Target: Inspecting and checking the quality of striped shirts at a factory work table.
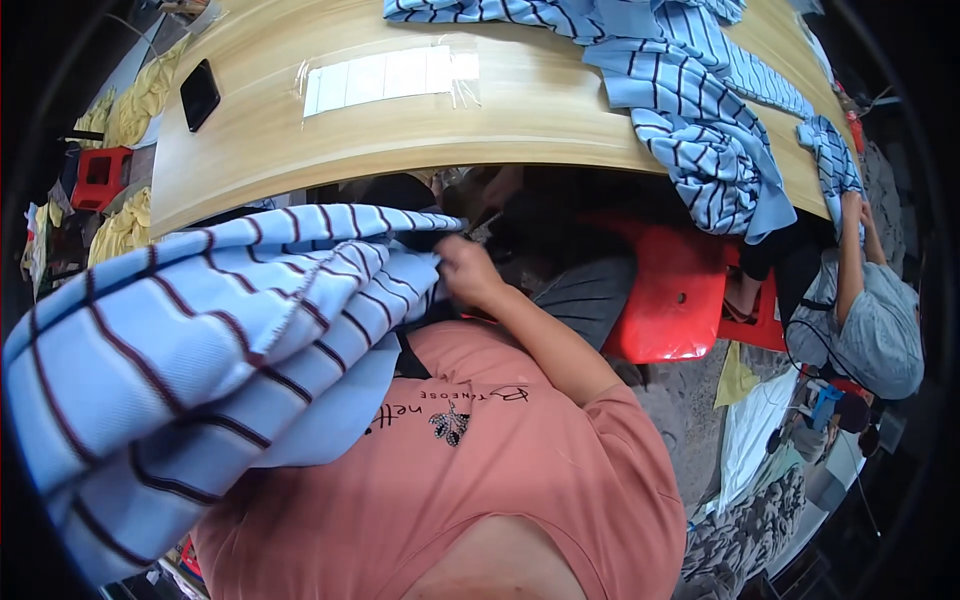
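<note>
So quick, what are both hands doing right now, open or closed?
Left hand: out of view, so I can't tell.
Right hand: closed, at the edge of the light-blue fabric with dark stripes; can't tell if it's gripping.

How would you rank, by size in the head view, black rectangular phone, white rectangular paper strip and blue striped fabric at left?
1. Blue striped fabric at left
2. White paper strip
3. Black phone

Black phone (200, 95) on wooden table (540, 115), left | red stool (665, 315) by table's near edge | grey-clad co-worker (882, 325), right | yellow heap (148, 95), apparently cloth, far left
</note>
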The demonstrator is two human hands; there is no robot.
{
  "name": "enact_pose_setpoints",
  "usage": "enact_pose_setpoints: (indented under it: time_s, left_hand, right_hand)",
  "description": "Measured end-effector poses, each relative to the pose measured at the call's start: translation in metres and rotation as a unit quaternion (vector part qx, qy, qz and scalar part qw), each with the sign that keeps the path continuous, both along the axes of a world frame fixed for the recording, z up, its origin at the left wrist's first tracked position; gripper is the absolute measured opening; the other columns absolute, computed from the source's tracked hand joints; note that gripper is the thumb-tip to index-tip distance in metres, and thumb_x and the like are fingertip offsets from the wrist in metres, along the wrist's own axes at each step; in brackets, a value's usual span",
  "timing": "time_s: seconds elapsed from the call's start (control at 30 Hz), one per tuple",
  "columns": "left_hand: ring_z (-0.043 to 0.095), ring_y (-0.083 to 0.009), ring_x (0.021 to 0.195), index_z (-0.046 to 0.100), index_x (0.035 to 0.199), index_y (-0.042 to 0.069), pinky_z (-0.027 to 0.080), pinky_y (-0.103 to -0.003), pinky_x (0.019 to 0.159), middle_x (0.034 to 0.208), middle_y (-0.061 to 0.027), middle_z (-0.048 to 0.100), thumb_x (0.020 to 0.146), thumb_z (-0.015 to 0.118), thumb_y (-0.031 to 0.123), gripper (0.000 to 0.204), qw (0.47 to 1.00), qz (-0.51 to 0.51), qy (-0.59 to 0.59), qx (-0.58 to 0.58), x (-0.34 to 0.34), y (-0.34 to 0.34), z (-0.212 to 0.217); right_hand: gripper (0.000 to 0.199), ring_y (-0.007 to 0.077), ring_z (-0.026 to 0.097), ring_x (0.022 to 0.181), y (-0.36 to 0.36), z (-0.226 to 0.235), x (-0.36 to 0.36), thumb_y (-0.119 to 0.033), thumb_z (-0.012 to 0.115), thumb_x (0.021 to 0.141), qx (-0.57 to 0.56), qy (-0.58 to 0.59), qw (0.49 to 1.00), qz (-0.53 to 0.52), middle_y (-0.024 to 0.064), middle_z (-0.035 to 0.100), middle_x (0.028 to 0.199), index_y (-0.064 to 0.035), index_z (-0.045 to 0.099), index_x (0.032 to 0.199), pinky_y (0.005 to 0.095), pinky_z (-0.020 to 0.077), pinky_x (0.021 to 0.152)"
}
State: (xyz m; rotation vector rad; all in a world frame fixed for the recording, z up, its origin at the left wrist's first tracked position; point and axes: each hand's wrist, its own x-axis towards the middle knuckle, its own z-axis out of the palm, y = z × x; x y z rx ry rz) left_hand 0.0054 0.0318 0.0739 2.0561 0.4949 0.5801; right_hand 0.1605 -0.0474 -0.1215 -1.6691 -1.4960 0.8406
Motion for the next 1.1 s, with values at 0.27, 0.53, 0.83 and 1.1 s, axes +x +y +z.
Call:
enact_pose_setpoints:
  time_s: [0.27,0.53,0.83,1.1]
  left_hand:
    - [0.056,-0.0246,0.067,0.057,0.078,0.005,0.044,-0.033,0.063,0.072,-0.0085,0.056,0.07,0.058,0.017,0.014,0.999,0.005,-0.03,0.042,0.002,0.005,0.0]
    - [0.056,-0.0259,0.067,0.057,0.078,0.006,0.044,-0.033,0.064,0.071,-0.0085,0.056,0.07,0.058,0.018,0.014,0.996,0.014,-0.035,0.079,0.004,0.01,0.002]
    - [0.056,-0.0273,0.068,0.057,0.077,0.006,0.045,-0.034,0.065,0.071,-0.0084,0.056,0.069,0.058,0.018,0.015,0.986,0.037,-0.048,0.153,0.008,0.021,0.009]
    - [0.057,-0.0276,0.07,0.058,0.08,0.007,0.045,-0.034,0.066,0.073,-0.0084,0.057,0.068,0.059,0.022,0.019,0.948,0.086,0.122,0.281,0.032,0.049,-0.004]
  right_hand:
    - [0.04,0.0372,0.058,0.082,0.023,0.031,0.005,0.01,0.048,0.062,0.047,-0.004,0.996,0.07,0.0194,0.061,0.085,-0.0065,0.06,0.097,0.0409,0.0461,0.068]
    - [0.022,0.009,0.054,0.074,-0.001,0.089,0.007,0.011,0.041,0.077,0.16,0.381,0.885,-0.215,0.0034,0.06,0.083,0.0027,0.058,0.087,0.0206,0.0431,0.064]
    - [0.019,0.0157,0.053,0.063,-0.017,0.152,0.002,0.004,0.057,0.071,0.195,0.008,0.981,-0.022,0.0079,0.057,0.076,0.0004,0.057,0.09,0.0231,0.0437,0.059]
    - [0.044,0.0338,0.054,0.082,0.001,0.125,-0.016,-0.008,0.069,0.06,0.275,-0.18,0.942,-0.063,0.0164,0.053,0.093,-0.0002,0.052,0.1,0.0354,0.045,0.072]
